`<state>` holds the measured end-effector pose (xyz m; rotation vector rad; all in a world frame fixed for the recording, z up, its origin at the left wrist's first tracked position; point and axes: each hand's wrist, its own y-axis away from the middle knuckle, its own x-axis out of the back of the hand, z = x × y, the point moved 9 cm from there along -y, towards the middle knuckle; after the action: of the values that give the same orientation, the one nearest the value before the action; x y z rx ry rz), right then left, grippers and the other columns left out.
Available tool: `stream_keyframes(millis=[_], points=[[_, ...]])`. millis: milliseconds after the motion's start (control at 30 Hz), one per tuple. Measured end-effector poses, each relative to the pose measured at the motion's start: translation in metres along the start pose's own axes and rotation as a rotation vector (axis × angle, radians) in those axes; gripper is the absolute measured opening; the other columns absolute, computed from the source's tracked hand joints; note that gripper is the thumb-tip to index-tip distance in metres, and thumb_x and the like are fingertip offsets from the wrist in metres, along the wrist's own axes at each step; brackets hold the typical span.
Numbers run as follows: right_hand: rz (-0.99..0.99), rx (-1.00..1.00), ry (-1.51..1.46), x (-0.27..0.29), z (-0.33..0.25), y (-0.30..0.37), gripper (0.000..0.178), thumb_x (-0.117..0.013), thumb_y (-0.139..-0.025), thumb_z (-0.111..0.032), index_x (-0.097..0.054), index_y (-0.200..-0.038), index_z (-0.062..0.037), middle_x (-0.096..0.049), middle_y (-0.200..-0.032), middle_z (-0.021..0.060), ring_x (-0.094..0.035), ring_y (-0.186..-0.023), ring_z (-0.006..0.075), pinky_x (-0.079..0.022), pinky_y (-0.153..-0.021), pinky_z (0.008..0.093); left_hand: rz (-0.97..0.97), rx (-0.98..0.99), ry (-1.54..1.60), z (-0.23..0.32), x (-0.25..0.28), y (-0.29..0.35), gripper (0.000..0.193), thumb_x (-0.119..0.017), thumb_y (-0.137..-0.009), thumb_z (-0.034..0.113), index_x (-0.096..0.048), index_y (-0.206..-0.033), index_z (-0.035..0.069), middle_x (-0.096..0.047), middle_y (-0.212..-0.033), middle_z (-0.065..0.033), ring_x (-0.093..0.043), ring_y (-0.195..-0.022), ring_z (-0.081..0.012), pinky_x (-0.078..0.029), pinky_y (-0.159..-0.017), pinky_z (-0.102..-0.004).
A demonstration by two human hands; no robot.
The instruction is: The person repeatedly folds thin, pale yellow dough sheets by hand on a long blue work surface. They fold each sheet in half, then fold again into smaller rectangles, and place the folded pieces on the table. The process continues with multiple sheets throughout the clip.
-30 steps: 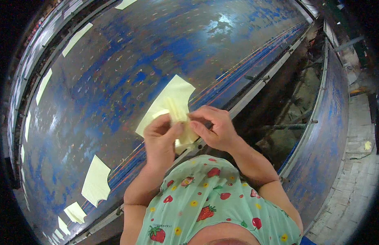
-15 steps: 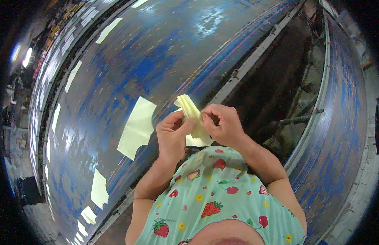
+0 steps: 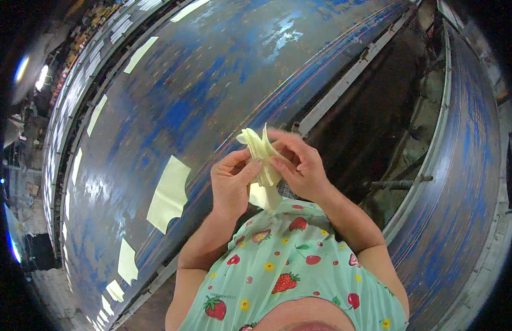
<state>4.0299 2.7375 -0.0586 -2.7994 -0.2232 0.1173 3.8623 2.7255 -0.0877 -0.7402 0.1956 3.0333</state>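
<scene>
Pale yellow fabric pieces (image 3: pixel 260 148), bunched in several folds, are held up in front of my body. My left hand (image 3: pixel 234 174) pinches the folds between thumb and fingers. On the other side my right hand (image 3: pixel 299 164) grips an edge of the same fabric, its fingers slightly blurred. A loose flap of the cloth hangs below the hands, above my green fruit-print top. Nearest to my left hand on the table lies a flat cut fabric piece (image 3: pixel 169 194) with curved notches along one side.
The long table (image 3: pixel 212 71) is grey with blue and coloured stains. More pale pieces, such as this notched one (image 3: pixel 127 261), run in rows along it. A dark gap with a metal rail (image 3: pixel 341 94) separates it from a second stained table (image 3: pixel 460 165) at right.
My right hand has spread its fingers and lifted an edge of the fabric away from the bunch. The table pieces now sit slightly further left and lower in view.
</scene>
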Motion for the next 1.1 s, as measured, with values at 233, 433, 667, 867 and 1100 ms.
stream_keyframes(millis=[233, 433, 667, 867, 1100], points=[[-0.084, -0.227, 0.183, 0.045, 0.028, -0.079, 0.008, -0.076, -0.091, -0.003, -0.071, -0.096, 0.0003, -0.068, -0.088, 0.0029, -0.065, -0.083, 0.0086, -0.053, -0.073, 0.0245, -0.033, -0.027, -0.052, -0.011, -0.025, -0.092, 0.030, -0.076, -0.089, -0.003, -0.072, -0.119, -0.005, -0.076, -0.103, -0.0107, -0.072, -0.087, -0.0135, -0.060, -0.078, -0.0277], [-0.177, -0.396, 0.092, 0.072, 0.060, -0.132, 0.009, -0.074, -0.090, -0.009, -0.067, -0.086, -0.0034, -0.066, -0.084, -0.0025, -0.058, -0.073, 0.0028, -0.046, -0.062, 0.0216, -0.097, 0.048, -0.021, -0.020, -0.040, -0.152, 0.029, -0.076, -0.088, -0.005, -0.072, -0.117, -0.005, -0.077, -0.101, -0.0100, -0.072, -0.086, -0.0123, -0.059, -0.077, -0.0269], [-0.171, -0.406, -0.360, 0.054, 0.104, -0.149, 0.016, -0.075, -0.088, -0.015, -0.062, -0.085, -0.0071, -0.062, -0.086, -0.0039, -0.055, -0.077, 0.0043, -0.044, -0.067, 0.0221, -0.048, 0.143, 0.110, -0.027, -0.027, -0.175, 0.028, -0.075, -0.088, -0.005, -0.073, -0.115, -0.005, -0.076, -0.103, -0.0100, -0.071, -0.089, -0.0128, -0.059, -0.080, -0.0287], [-0.218, -0.508, -0.496, 0.028, 0.125, -0.155, 0.012, -0.073, -0.085, -0.011, -0.061, -0.084, -0.0067, -0.061, -0.086, -0.0025, -0.055, -0.078, 0.0065, -0.045, -0.070, 0.0232, 0.039, 0.175, 0.292, -0.026, -0.003, -0.165, 0.028, -0.073, -0.088, -0.002, -0.071, -0.116, -0.006, -0.076, -0.108, -0.0133, -0.073, -0.094, -0.0168, -0.061, -0.086, -0.0325], [-0.184, -0.406, -0.375, 0.036, 0.145, -0.164, 0.011, -0.065, -0.083, 0.001, -0.058, -0.079, -0.0066, -0.059, -0.085, -0.0013, -0.054, -0.077, 0.0084, -0.045, -0.071, 0.0248, 0.237, 0.009, 0.329, -0.001, 0.041, -0.147, 0.026, -0.065, -0.089, 0.008, -0.069, -0.112, -0.004, -0.075, -0.106, -0.0125, -0.075, -0.094, -0.0234, -0.061, -0.089, -0.0383]])
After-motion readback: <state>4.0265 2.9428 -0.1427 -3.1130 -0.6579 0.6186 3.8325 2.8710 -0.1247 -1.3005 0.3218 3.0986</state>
